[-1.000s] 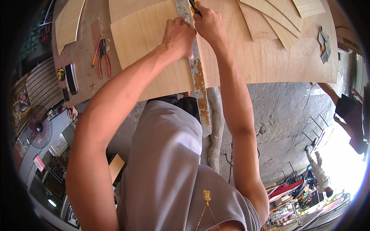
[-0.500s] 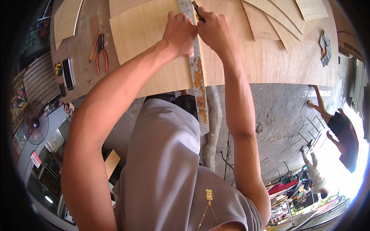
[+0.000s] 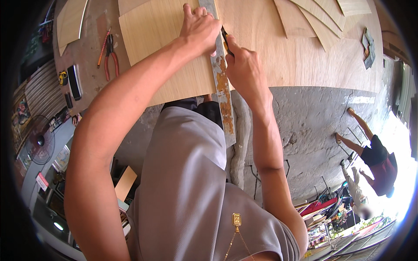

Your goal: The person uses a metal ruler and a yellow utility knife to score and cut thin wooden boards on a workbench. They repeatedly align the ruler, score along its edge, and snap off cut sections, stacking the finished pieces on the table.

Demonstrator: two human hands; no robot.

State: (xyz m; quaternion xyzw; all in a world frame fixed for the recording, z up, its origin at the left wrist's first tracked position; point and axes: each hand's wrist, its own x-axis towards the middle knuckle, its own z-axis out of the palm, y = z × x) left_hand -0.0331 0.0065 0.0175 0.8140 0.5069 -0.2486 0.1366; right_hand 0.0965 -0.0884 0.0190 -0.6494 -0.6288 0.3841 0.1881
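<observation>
plywood bench (image 3: 331, 65): left hand (image 3: 200, 28) presses rusty straightedge (image 3: 222, 87); right hand (image 3: 244, 65) grips knife (image 3: 225, 38) along its edge.

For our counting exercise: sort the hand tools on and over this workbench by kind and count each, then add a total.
Metal rulers: 1
Knives: 1
Pliers: 1
Pencils: 1
Tape measures: 1
Total: 5

The right hand (image 3: 244, 65) hides most of the dark cutting tool (image 3: 225, 40) (blade unseen).
</observation>
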